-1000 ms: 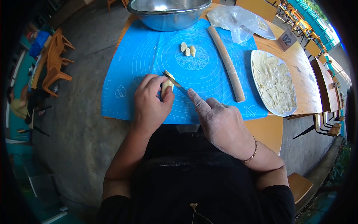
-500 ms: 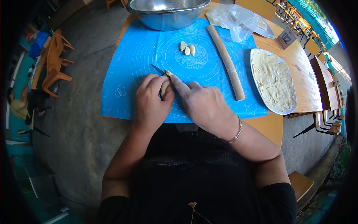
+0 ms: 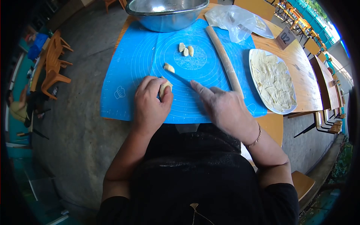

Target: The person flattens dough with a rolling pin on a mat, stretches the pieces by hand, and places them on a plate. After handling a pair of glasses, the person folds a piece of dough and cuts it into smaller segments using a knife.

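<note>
My left hand (image 3: 153, 98) is closed around a piece of pale dough (image 3: 165, 89) on the blue mat (image 3: 129, 71), and its fingers hide part of the dough. In my right hand (image 3: 227, 107) is a knife (image 3: 179, 77), its blade pointing up and left with the index finger along its back; the handle is hidden in the palm. A cut dough piece (image 3: 169, 68) lies just beyond the blade tip. Several small dough pieces (image 3: 186, 52) sit farther away, near the centre of the mat's printed circles.
A wooden rolling pin (image 3: 224, 56) lies on the mat's right. Right of it, a white plate (image 3: 252, 71) carries flattened dough. A metal bowl (image 3: 168, 20) stands at the far edge beside a plastic bag (image 3: 240, 24). A number sign (image 3: 285, 37) stands on the table.
The knife in my right hand has moved right, away from the dough under my left hand. A cut piece now lies separate on the mat, beyond the left fingers.
</note>
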`<state>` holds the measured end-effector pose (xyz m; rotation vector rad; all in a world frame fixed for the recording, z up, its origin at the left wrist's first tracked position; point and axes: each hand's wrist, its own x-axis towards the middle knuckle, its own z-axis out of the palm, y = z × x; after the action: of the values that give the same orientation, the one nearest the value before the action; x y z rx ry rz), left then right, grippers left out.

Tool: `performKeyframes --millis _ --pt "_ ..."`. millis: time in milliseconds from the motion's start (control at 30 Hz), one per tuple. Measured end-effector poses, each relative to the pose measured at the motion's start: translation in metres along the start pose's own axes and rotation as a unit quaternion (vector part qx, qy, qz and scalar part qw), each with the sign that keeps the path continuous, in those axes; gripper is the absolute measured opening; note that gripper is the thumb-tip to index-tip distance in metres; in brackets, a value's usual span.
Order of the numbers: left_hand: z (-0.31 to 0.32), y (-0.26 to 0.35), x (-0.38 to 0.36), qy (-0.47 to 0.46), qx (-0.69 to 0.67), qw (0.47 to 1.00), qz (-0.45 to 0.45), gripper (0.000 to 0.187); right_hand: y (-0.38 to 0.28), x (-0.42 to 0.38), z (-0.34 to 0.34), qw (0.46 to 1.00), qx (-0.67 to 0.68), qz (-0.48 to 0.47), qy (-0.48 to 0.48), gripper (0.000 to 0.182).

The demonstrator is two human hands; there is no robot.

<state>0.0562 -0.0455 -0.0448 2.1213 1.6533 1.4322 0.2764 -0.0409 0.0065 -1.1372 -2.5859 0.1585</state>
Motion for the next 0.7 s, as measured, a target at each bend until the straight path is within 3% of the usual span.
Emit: performKeyframes --millis 200,333,400,500,700 --pt "-0.005 0.006 0.002 0.022 -0.024 0.999 -0.019 0.016 0.020 0.029 0.000 0.995 0.043 0.030 0.090 0.049" --pt "-0.009 0.004 -0.001 0.046 -0.055 0.997 -0.014 0.014 -0.002 0.007 -0.006 0.997 0.028 -0.004 0.078 0.053" --pt "-0.011 0.003 -0.002 0.017 -0.042 0.999 0.002 0.017 -0.015 -0.005 -0.009 0.998 0.054 0.006 0.013 0.058" --pt "-0.011 0.002 -0.005 0.029 -0.022 0.998 0.057 0.018 -0.022 -0.017 -0.009 0.998 0.070 0.001 0.000 0.063" --pt "-0.010 0.002 -0.010 0.032 -0.021 0.998 0.050 0.017 -0.029 -0.024 -0.011 0.998 0.058 0.001 -0.008 0.065"
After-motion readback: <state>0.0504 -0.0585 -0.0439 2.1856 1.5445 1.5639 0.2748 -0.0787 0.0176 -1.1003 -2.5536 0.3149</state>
